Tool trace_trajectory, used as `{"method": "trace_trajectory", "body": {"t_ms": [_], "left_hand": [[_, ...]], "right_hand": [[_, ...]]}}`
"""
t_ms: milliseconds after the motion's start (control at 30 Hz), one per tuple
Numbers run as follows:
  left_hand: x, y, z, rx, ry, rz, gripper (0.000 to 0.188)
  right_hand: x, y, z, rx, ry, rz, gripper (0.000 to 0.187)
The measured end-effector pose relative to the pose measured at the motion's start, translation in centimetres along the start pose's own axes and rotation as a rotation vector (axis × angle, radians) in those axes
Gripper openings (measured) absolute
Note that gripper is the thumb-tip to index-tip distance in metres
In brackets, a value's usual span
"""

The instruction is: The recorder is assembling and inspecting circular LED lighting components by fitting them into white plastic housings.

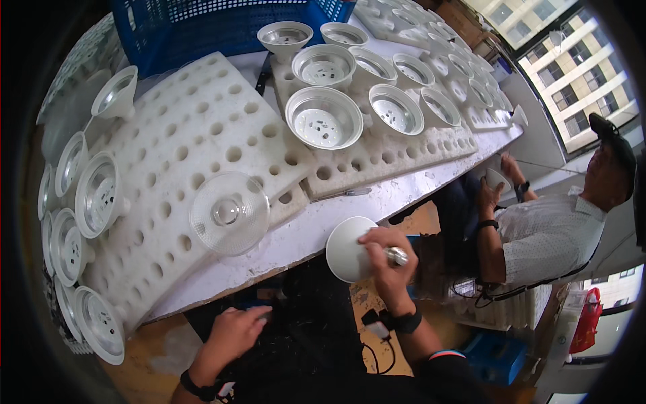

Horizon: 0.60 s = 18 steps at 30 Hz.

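Note:
My right hand [390, 266] grips a white cone-shaped lamp housing [346, 252] in front of the table edge. Its silver screw base sticks out beside my fingers, and its wide end faces left. Lower down, away from the table, my left hand [235, 330] has its fingers drawn together; a small dark spot shows at the fingertips, too small to name. On the near edge of the left foam block [195, 145] lies a clear round lens cover [229, 214]. Several open lamp housings [324, 118] with small parts inside stand in the middle foam block [397, 158].
More lamp housings [97, 195] line the left side. A blue plastic crate [222, 37] stands at the back. A thin tool [356, 192] lies on the white table [296, 229] by the foam. At right a co-worker [545, 229] sits holding a white cone. A blue box [494, 357] is on the floor.

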<state>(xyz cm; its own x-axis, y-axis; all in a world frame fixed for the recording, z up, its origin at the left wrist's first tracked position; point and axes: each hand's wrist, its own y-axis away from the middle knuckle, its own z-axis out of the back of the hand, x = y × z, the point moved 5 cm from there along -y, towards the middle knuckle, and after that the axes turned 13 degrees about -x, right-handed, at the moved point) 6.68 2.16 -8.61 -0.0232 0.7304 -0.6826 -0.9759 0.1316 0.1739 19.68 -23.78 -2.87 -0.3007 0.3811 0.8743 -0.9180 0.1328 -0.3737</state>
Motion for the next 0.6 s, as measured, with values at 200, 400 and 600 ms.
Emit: {"method": "trace_trajectory", "body": {"t_ms": [200, 400, 600], "left_hand": [[0.6, -1.6, -2.4, 0.170, 0.163, -0.018, 0.078], [-3.3, -4.4, -4.4, 0.010, 0.870, -0.188, 0.084], [-2.2, -1.3, -4.2, -0.717, 0.263, -0.427, 0.035]], "right_hand": [[-1.6, 0.8, -1.2, -0.090, -0.396, -0.311, 0.008], [0.9, 8.7, -8.3, 0.316, -1.375, -1.434, 0.022], [-0.1, 13.4, -10.3, 0.572, -1.495, -1.855, 0.020]]}}
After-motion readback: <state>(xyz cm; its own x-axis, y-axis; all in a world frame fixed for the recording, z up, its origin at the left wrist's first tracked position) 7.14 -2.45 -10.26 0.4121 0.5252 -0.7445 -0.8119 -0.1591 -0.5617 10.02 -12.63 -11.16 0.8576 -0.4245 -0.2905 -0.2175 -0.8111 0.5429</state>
